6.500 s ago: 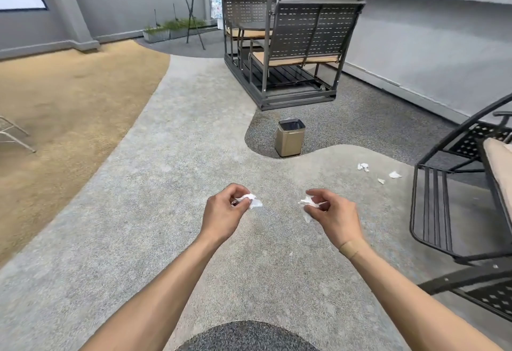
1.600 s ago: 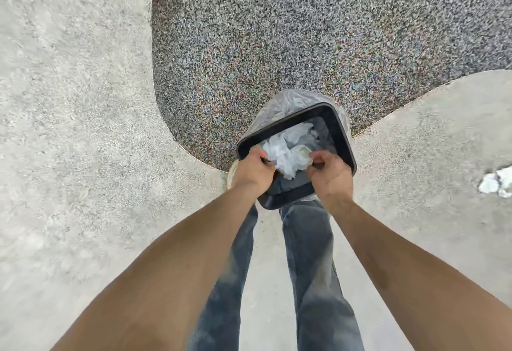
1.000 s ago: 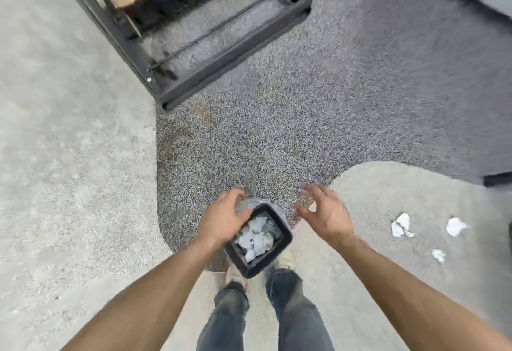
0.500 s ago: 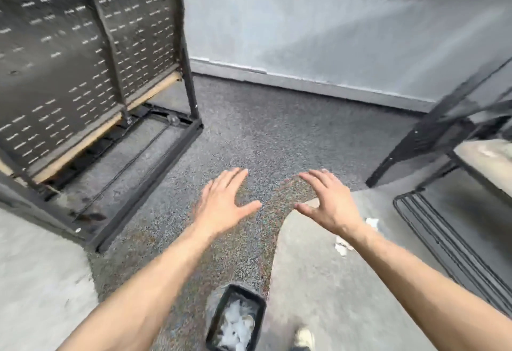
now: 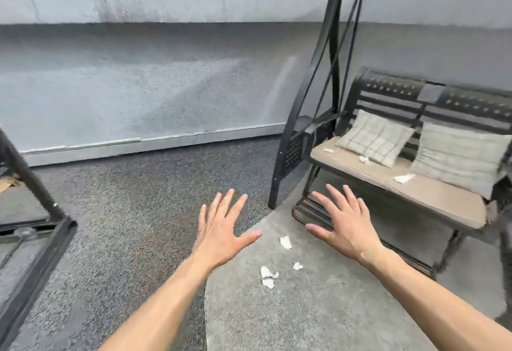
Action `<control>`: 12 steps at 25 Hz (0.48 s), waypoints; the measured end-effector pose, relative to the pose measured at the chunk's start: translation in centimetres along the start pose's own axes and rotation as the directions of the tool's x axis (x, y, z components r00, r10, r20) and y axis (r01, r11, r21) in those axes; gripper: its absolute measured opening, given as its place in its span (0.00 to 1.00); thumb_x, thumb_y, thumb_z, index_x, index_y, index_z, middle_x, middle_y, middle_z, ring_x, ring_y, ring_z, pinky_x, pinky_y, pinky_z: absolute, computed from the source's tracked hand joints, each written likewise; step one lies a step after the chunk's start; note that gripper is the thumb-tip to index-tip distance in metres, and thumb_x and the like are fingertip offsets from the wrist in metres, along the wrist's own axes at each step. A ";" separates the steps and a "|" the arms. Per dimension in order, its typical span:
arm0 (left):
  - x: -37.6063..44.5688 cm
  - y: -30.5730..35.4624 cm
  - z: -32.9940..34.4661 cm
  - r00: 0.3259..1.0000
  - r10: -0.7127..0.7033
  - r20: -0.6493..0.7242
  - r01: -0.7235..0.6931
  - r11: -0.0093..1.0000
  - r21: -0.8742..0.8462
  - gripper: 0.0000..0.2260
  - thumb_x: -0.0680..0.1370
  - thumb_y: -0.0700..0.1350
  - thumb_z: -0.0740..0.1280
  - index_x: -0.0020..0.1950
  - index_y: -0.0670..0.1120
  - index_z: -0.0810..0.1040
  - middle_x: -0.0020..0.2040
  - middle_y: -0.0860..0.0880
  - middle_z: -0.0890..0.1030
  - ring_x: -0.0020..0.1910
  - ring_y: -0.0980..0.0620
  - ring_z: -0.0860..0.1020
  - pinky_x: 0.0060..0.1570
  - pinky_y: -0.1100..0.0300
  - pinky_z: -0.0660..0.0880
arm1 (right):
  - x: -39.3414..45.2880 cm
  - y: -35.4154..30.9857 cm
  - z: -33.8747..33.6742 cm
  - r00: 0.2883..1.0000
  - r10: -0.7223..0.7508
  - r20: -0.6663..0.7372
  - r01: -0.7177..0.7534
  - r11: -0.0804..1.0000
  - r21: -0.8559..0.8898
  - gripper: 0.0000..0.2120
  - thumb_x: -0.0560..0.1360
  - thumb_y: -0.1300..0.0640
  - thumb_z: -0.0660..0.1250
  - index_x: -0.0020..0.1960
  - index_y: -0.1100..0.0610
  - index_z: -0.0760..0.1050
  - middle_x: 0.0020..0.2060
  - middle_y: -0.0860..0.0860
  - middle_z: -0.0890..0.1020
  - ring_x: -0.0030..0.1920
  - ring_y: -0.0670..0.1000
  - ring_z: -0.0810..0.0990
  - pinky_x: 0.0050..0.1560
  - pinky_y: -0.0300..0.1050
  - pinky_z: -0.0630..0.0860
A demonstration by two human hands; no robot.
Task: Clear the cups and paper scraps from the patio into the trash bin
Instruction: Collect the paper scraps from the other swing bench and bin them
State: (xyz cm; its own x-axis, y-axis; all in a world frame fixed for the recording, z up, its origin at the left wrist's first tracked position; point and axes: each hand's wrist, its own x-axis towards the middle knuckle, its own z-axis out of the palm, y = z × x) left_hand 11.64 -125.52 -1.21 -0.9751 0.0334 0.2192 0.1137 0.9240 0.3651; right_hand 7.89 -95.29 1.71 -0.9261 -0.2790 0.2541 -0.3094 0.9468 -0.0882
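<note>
Grey patio paving holds paper scraps just before the swing bench, more on its seat, as left hand and right hand hover, fingers wide and empty; seat scraps risk being overlooked.

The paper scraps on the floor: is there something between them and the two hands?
Nothing visible. The paper scraps lie on bare pavement between and below the open left hand and right hand. The swing bench stands off to the right.
</note>
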 end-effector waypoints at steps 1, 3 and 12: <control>1.7 2.3 1.2 1.000 0.026 0.005 -0.026 1.000 -0.010 0.43 0.67 0.81 0.49 0.77 0.65 0.44 0.80 0.58 0.41 0.77 0.56 0.36 0.75 0.45 0.37 | -0.2 2.9 -0.2 0.999 0.040 -0.001 -0.040 0.999 -0.009 0.41 0.66 0.22 0.44 0.75 0.37 0.50 0.78 0.47 0.53 0.78 0.57 0.44 0.74 0.61 0.49; 5.2 6.9 3.7 0.997 0.079 0.007 -0.079 0.996 -0.033 0.42 0.67 0.80 0.50 0.77 0.65 0.45 0.80 0.58 0.43 0.77 0.57 0.38 0.75 0.45 0.37 | -0.7 8.8 -0.8 0.993 0.120 0.013 -0.120 0.993 -0.017 0.41 0.66 0.21 0.42 0.75 0.36 0.49 0.78 0.47 0.51 0.78 0.56 0.43 0.75 0.61 0.49; 16.7 24.9 14.2 0.971 0.185 0.152 -0.167 0.978 -0.126 0.36 0.73 0.73 0.56 0.78 0.63 0.52 0.80 0.55 0.50 0.79 0.53 0.46 0.75 0.44 0.44 | -5.3 29.1 -3.2 0.900 0.434 0.025 -0.435 0.901 0.007 0.38 0.68 0.24 0.49 0.75 0.38 0.53 0.78 0.47 0.54 0.77 0.55 0.46 0.74 0.61 0.51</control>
State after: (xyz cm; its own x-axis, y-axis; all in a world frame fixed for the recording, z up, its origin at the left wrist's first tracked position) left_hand -4.57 -96.50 -1.32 -0.9545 0.2615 0.1433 0.2981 0.8501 0.4343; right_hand 4.49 -65.75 0.83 -0.9737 0.1560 0.1661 0.1224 0.9729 -0.1963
